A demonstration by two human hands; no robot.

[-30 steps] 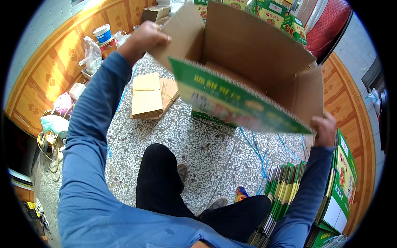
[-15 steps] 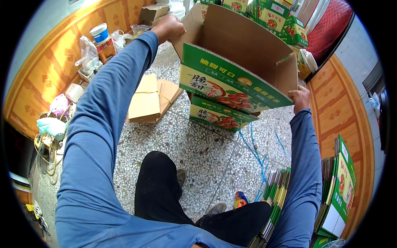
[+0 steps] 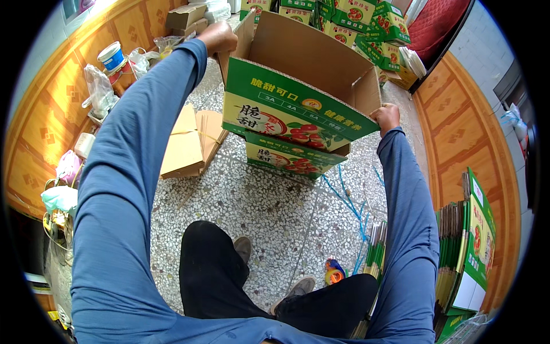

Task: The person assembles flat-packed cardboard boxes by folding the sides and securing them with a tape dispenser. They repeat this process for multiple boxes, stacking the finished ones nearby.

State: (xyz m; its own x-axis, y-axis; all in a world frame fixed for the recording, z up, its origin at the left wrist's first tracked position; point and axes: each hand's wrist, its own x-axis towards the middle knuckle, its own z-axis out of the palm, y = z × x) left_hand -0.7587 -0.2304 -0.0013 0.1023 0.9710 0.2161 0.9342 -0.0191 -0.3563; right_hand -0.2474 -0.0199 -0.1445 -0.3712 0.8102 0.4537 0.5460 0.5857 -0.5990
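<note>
An open green and brown cardboard box [image 3: 298, 103] printed with red fruit sits on top of a second box of the same kind [image 3: 286, 157]. My left hand [image 3: 216, 38] grips the upper box's far left corner by a raised flap. My right hand [image 3: 387, 117] grips its right corner. Both arms in blue sleeves are stretched forward. The upper box is empty inside, its brown interior showing.
Flattened brown cardboard [image 3: 186, 143] lies on the speckled floor at left. Stacked green boxes [image 3: 366, 23] stand behind. Folded green cartons [image 3: 470, 241] lean at right. Blue strapping [image 3: 349, 200] and a tape roll [image 3: 333, 274] lie near my feet. Bags and a bucket [image 3: 112, 57] line the left wall.
The box was held up tilted close to me; it has moved away and down, and now rests level on the second box. Both hands kept their grip.
</note>
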